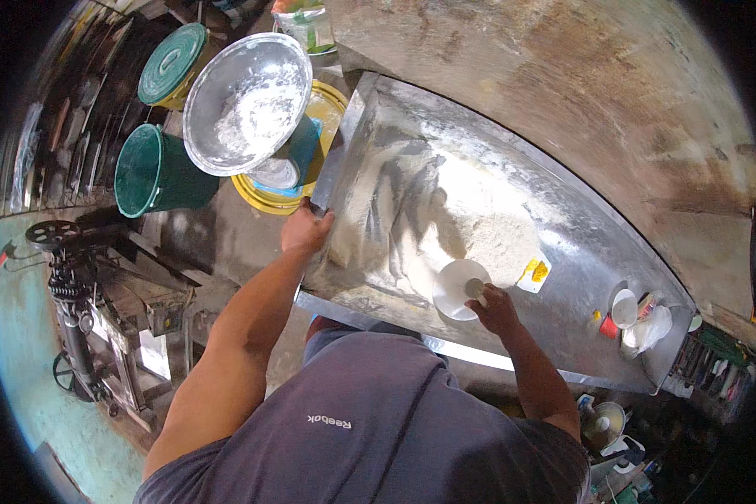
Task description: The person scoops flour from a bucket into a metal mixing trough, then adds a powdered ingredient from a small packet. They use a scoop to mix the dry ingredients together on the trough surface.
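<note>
My left hand point(307, 228) rests on the left rim of a large metal trough point(346, 132), its fingers at the edge. My right hand point(495, 308) grips a small pale cup-like thing point(474, 288) over a round white bowl or lid point(450, 293); how the two are joined I cannot tell. Pale flour-like powder point(491, 233) lies heaped in the trough, sunlit in part. Right of the heap is a small white card or scraper point(527, 281) with yellow matter on it. A white cup point(624, 309), a red packet point(608, 327) and a crumpled plastic bag point(654, 327) lie at the trough's right end.
Left of the trough, a powder-dusted metal basin point(249, 104) stands above a yellow lid point(255, 194). Nearby are an open green bucket point(140, 170) and a yellow bucket with a green lid point(174, 63). A machine with wheels point(69, 296) stands at left. A fan point(605, 424) is at lower right.
</note>
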A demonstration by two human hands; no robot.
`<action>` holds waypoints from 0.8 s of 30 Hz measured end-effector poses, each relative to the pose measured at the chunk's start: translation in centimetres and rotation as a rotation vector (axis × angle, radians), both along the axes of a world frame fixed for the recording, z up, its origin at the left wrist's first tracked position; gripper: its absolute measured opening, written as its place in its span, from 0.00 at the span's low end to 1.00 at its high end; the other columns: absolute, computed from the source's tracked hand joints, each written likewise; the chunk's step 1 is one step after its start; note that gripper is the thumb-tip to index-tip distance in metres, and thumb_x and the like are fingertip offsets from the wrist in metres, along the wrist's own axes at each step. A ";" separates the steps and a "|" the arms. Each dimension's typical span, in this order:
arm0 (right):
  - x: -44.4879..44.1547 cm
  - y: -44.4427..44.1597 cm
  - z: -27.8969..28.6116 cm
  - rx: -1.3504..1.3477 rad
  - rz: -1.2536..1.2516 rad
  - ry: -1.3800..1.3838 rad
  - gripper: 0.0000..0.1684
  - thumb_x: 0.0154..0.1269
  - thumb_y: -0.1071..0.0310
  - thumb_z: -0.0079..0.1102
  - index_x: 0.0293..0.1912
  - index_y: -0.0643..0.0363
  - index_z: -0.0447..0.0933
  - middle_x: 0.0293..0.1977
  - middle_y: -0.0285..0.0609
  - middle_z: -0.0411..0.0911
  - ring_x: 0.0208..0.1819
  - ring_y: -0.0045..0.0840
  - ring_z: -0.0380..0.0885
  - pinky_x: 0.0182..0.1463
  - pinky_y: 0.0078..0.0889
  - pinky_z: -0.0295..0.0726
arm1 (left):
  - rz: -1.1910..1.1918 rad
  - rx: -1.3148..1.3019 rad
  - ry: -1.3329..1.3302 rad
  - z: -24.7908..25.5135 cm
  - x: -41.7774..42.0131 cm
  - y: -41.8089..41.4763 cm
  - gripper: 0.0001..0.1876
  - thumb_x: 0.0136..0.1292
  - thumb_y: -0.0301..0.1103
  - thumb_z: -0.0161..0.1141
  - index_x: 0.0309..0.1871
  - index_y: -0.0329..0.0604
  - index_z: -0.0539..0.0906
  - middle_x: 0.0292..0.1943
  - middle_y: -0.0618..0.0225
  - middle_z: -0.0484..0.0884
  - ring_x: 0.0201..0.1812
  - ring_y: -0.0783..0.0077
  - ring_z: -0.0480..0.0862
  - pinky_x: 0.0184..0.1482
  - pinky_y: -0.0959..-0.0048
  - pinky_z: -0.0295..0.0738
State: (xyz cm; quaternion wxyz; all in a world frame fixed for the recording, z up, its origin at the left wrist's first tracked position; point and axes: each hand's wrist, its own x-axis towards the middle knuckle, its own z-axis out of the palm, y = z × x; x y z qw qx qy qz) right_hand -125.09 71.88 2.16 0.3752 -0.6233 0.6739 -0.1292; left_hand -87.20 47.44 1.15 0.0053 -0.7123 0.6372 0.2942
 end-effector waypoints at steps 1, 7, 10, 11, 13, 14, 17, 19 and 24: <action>0.3 -0.4 1.1 -0.008 0.011 0.016 0.22 0.59 0.54 0.69 0.44 0.62 0.81 0.38 0.54 0.82 0.44 0.51 0.81 0.49 0.47 0.79 | -0.001 -0.007 0.007 0.4 -0.1 0.1 0.33 0.58 0.53 0.63 0.60 0.37 0.73 0.50 0.46 0.83 0.54 0.45 0.82 0.56 0.52 0.75; 3.2 -9.8 -4.8 -0.128 -0.020 -0.046 0.19 0.59 0.56 0.68 0.41 0.62 0.79 0.34 0.51 0.81 0.39 0.46 0.81 0.45 0.45 0.79 | 0.027 0.021 0.014 0.7 -0.3 0.1 0.32 0.58 0.53 0.63 0.58 0.39 0.74 0.49 0.46 0.84 0.53 0.45 0.82 0.55 0.52 0.75; 6.8 -17.8 -9.2 -0.105 -0.405 -0.164 0.21 0.58 0.55 0.71 0.39 0.64 0.79 0.31 0.48 0.82 0.33 0.37 0.82 0.39 0.40 0.79 | 0.014 -0.010 -0.010 -0.4 0.3 0.1 0.31 0.57 0.54 0.63 0.57 0.39 0.75 0.48 0.47 0.84 0.52 0.44 0.82 0.55 0.51 0.76; 7.4 -19.5 -12.2 -0.142 -0.538 -0.236 0.22 0.58 0.56 0.71 0.40 0.66 0.79 0.31 0.47 0.82 0.32 0.34 0.82 0.38 0.39 0.79 | 0.005 -0.019 -0.012 -0.7 0.3 0.0 0.31 0.57 0.54 0.63 0.56 0.39 0.75 0.48 0.47 0.84 0.52 0.44 0.82 0.55 0.51 0.76; 9.0 -22.6 -15.8 -0.001 -0.903 -0.502 0.23 0.57 0.56 0.71 0.39 0.69 0.80 0.35 0.52 0.83 0.36 0.38 0.83 0.44 0.40 0.80 | 0.018 0.014 -0.009 0.1 -0.1 -0.2 0.31 0.57 0.54 0.64 0.56 0.39 0.76 0.47 0.46 0.84 0.52 0.43 0.82 0.55 0.51 0.75; 10.0 -23.3 -17.3 0.077 -1.085 -0.636 0.24 0.56 0.57 0.71 0.39 0.70 0.80 0.36 0.55 0.84 0.38 0.40 0.84 0.47 0.40 0.80 | 0.024 0.032 -0.009 0.4 -0.3 -0.2 0.32 0.57 0.54 0.64 0.56 0.38 0.76 0.47 0.46 0.84 0.52 0.43 0.82 0.55 0.51 0.75; 12.8 -22.8 -21.7 0.194 -0.992 -0.357 0.23 0.53 0.58 0.73 0.37 0.71 0.80 0.36 0.54 0.83 0.34 0.37 0.84 0.40 0.39 0.81 | -0.027 -0.002 -0.001 0.2 -0.4 -0.3 0.32 0.57 0.54 0.64 0.57 0.37 0.76 0.47 0.45 0.84 0.52 0.42 0.82 0.56 0.50 0.75; 14.4 -21.9 -20.5 0.266 -0.951 -0.394 0.23 0.53 0.58 0.74 0.37 0.70 0.80 0.33 0.51 0.83 0.30 0.35 0.82 0.36 0.37 0.81 | 0.012 0.004 0.014 -0.6 0.0 -0.1 0.33 0.57 0.53 0.64 0.57 0.36 0.75 0.47 0.44 0.84 0.52 0.42 0.82 0.56 0.50 0.74; 12.0 -16.9 -16.9 0.408 -0.735 -0.612 0.23 0.53 0.57 0.74 0.36 0.69 0.80 0.26 0.46 0.82 0.25 0.29 0.80 0.31 0.32 0.78 | 0.001 -0.028 0.034 -1.5 0.5 0.3 0.33 0.58 0.53 0.64 0.58 0.35 0.75 0.48 0.43 0.84 0.52 0.41 0.82 0.55 0.50 0.75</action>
